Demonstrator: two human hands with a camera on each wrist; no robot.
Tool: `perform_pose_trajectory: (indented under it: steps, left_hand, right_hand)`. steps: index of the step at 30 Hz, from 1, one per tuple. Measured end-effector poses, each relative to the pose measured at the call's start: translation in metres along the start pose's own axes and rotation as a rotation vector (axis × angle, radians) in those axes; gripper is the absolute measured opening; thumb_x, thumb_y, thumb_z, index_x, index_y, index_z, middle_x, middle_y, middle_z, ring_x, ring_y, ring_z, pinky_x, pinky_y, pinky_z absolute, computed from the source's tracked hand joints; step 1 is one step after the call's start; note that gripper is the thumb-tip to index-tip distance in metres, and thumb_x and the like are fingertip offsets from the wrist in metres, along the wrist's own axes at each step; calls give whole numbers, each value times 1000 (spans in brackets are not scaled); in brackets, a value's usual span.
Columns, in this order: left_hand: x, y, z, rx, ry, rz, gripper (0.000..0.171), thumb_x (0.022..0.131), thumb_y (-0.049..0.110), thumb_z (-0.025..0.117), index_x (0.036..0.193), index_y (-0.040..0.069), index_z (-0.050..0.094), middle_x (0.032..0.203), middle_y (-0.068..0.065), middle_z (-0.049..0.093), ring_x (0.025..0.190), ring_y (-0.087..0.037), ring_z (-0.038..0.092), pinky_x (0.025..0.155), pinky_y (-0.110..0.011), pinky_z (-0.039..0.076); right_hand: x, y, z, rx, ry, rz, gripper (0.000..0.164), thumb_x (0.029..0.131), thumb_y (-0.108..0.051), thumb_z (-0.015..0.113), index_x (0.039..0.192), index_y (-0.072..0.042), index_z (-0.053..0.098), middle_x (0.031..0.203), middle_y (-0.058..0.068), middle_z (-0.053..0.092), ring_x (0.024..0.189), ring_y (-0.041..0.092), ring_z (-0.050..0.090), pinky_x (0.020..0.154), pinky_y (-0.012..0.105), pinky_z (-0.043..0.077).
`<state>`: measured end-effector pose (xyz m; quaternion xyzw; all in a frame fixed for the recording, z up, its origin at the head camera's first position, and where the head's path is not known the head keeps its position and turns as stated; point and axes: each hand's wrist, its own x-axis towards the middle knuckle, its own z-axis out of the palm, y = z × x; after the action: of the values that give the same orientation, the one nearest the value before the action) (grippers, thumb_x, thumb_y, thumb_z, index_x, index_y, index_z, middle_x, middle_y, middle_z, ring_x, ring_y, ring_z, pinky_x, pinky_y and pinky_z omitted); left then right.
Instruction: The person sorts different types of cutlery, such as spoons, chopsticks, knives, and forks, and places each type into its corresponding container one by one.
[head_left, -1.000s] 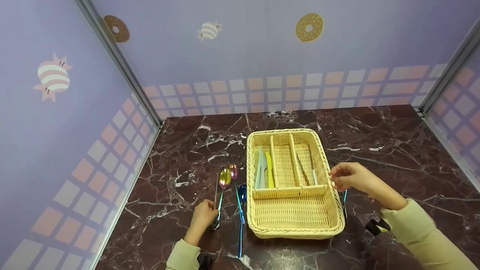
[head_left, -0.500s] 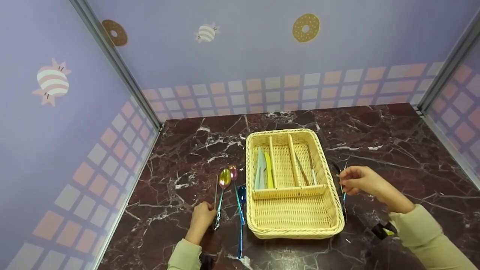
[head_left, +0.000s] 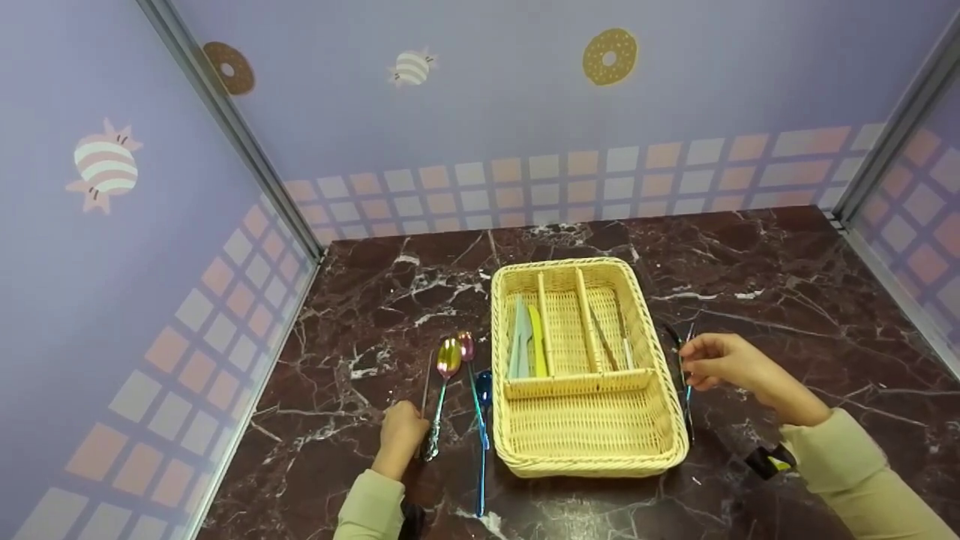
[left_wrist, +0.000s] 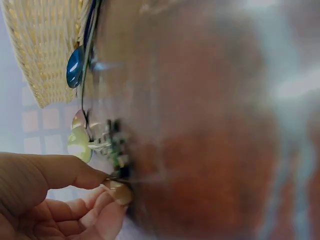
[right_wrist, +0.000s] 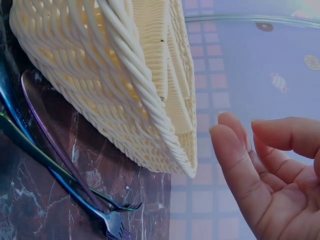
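We see the slim, dark metal utensil [head_left: 427, 382] on the dark red marbled worktop [head_left: 360, 322], at nine o'clock from the pale yellow, divided wicker basket [head_left: 585, 429], just beside a gold-bowled metal spoon [head_left: 449, 358]; its kind we cannot tell. Of our hands, the left hand [head_left: 402, 431] pinches its near, six o'clock end between thumb and finger, while the right hand [head_left: 716, 361], at three o'clock of the basket, holds nothing, fingers loosely bent near a shiny blue metal fork [right_wrist: 111, 218]. We judge the utensil light, stiff and hard to break, but its polished, narrow sides could slip or twist in a fingertip pinch. We would take it a little farther toward twelve o'clock, nearer its balance, keeping our fingers off the spoon's handle.
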<state>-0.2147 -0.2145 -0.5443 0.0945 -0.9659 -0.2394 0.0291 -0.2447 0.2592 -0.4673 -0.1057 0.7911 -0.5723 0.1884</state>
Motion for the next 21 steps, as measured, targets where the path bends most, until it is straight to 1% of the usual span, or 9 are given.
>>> perform_pose_trajectory:
  steps: [2, 5, 7, 9, 11, 13, 16, 18, 21]
  left_hand:
    - [1, 0, -1, 26, -1, 12, 39, 66, -4, 56, 43, 15, 32, 42, 5, 32, 42, -16, 40, 40, -26, 33]
    - [4, 0, -2, 62, 14, 36, 29, 63, -3, 59, 44, 9, 41, 48, -5, 47, 51, -26, 53, 49, -38, 45]
    - [5, 0, -3, 78, 20, 40, 19, 62, -1, 62, 48, 4, 49, 57, -15, 57, 61, -34, 59, 57, -45, 49]
    - [6, 0, -4, 78, 20, 40, 13, 61, 0, 64, 52, 1, 54, 65, -21, 61, 65, -39, 60, 62, -48, 50]
    - [7, 0, -5, 54, 9, 17, 15, 62, 1, 64, 52, 3, 52, 63, -19, 60, 61, -36, 60, 59, -45, 50]
    - [8, -1, -7, 19, -7, -11, 22, 64, 1, 63, 49, 7, 48, 54, -12, 56, 50, -28, 56, 50, -38, 48]
    - [10, 0, -12, -58, -33, -58, 32, 66, 0, 58, 44, 13, 39, 42, 0, 44, 36, -15, 45, 38, -26, 39]
    - [13, 4, -17, -119, -49, -71, 28, 67, 1, 57, 46, 12, 43, 42, 3, 43, 35, -9, 42, 36, -21, 36]
    - [15, 17, -26, -287, -89, -83, 11, 69, 2, 57, 58, 3, 56, 53, 1, 51, 40, -7, 47, 38, -21, 44]
  right_hand:
    - [0, 0, 0, 4, -6, 8, 23, 86, -4, 57, 103, 12, 50, 82, 5, 59, 69, 12, 64, 64, 30, 56]
    - [0, 0, 1, 3, -19, 20, 24, 87, -6, 57, 104, 10, 50, 83, 4, 59, 70, 12, 64, 65, 30, 56]
    - [1, 1, 1, -2, -28, 18, 25, 88, -7, 57, 104, 10, 50, 84, 4, 60, 70, 13, 63, 66, 32, 56]
    - [1, 1, 2, -8, -32, 21, 26, 88, -8, 58, 104, 11, 50, 84, 2, 60, 71, 14, 63, 68, 33, 56]
    - [2, 1, 3, -12, -32, 21, 26, 88, -8, 58, 105, 11, 50, 85, 2, 61, 70, 14, 63, 69, 33, 56]
    - [2, 2, 3, -16, -34, 18, 26, 88, -7, 57, 105, 12, 49, 86, 2, 60, 70, 14, 63, 69, 33, 56]
    - [3, 1, 4, -31, -31, 17, 26, 88, -8, 57, 104, 12, 50, 86, 1, 60, 70, 14, 62, 68, 32, 56]
    - [4, 1, 5, -33, -30, 17, 27, 88, -8, 57, 104, 12, 50, 85, 2, 59, 70, 14, 63, 68, 33, 56]
    - [7, -1, 8, -29, -24, 34, 30, 88, -8, 58, 106, 13, 49, 83, 3, 59, 70, 13, 63, 67, 32, 56]
